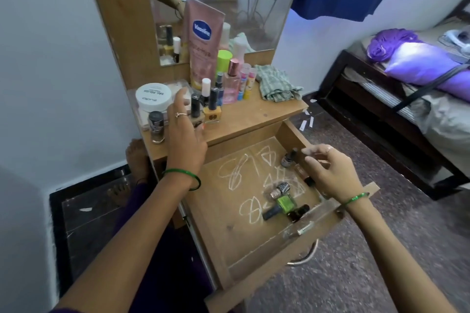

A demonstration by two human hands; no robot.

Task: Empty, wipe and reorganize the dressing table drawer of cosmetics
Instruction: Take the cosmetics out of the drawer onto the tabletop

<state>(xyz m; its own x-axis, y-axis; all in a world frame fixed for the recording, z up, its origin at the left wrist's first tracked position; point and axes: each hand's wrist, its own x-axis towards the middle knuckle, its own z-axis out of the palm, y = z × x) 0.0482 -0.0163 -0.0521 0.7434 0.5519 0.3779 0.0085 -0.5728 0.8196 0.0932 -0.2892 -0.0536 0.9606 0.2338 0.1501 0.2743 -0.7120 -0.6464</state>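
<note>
The wooden drawer (229,213) is pulled open, its floor marked with white chalk scribbles. At its right side lie a green nail polish (286,202), a silver glitter bottle (279,189), a dark bottle (299,211), an amber bottle (301,172) and a small upright dark-capped bottle (289,157). My right hand (330,173) hovers over the amber bottle, fingers curled and apart, tips next to the small bottle. My left hand (185,132) is spread over the table top beside a black-capped bottle (195,107). A checked cloth (277,82) lies crumpled on the top's right.
The table top (254,114) also holds a white jar (152,96), a grey bottle (156,126), a yellow polish (212,112), a pink Vaseline tube (203,40), a pink perfume (232,85) and lip balms before the mirror (254,7). A bed (396,109) stands right.
</note>
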